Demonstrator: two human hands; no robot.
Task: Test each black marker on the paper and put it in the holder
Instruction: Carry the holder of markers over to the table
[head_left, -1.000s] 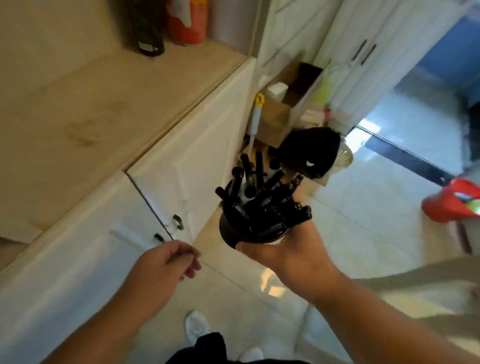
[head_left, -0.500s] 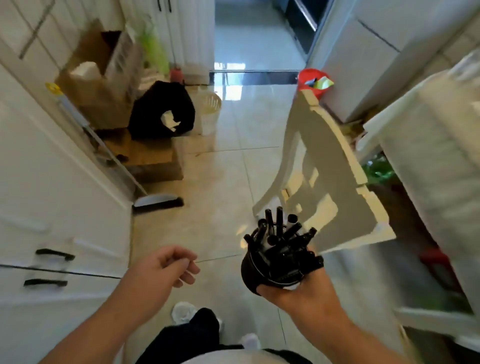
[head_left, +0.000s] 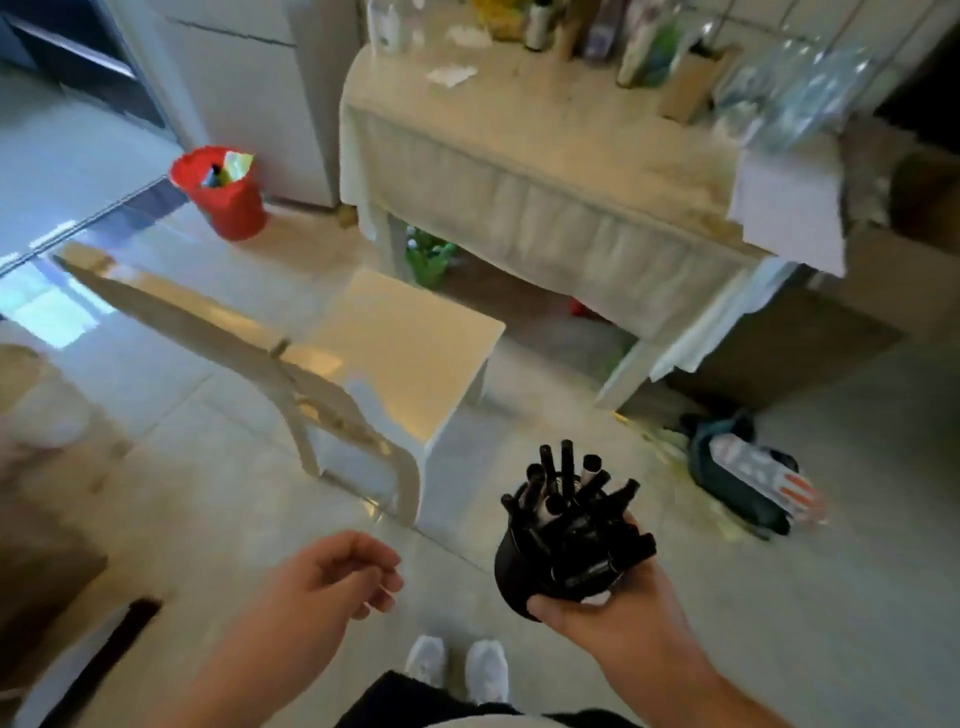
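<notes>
Carrying step, by the look of it: testing not yet begun, no marker out on paper. Right hand (head_left: 618, 597) cupped under and round the holder (head_left: 524, 571), thumb on the near wall, fingers wrapped behind. Holder tipped away and to the right, crammed with black markers (head_left: 571, 509) fanning out of its mouth, some lying almost sideways over the fingers. Held in mid-air above the floor (head_left: 779, 597), near the body, well apart from any surface.

Left hand (head_left: 343, 577) empty, palm turned inward, fingers loosely curled and relaxed, gripping nothing. Forearm reaching forward from lower left, roughly level with the other hand, apart from the holder.

Ahead: white chair (head_left: 410, 353), seat bare, and beyond it a cloth-covered worktop (head_left: 545, 171) with bottles and scraps along the back. White sheets near the far edge (head_left: 452, 75); too blurred to tell whether test paper. Red bin (head_left: 228, 197) on the floor to the left, bag (head_left: 743, 478) on the floor to the right.

Next move, probably: bring the holder to a flat surface, set it upright so nothing spills, find paper, then draw one marker with the free left hand. Risk while carrying: tilt of the holder and loose sideways markers, liable to slip out.
</notes>
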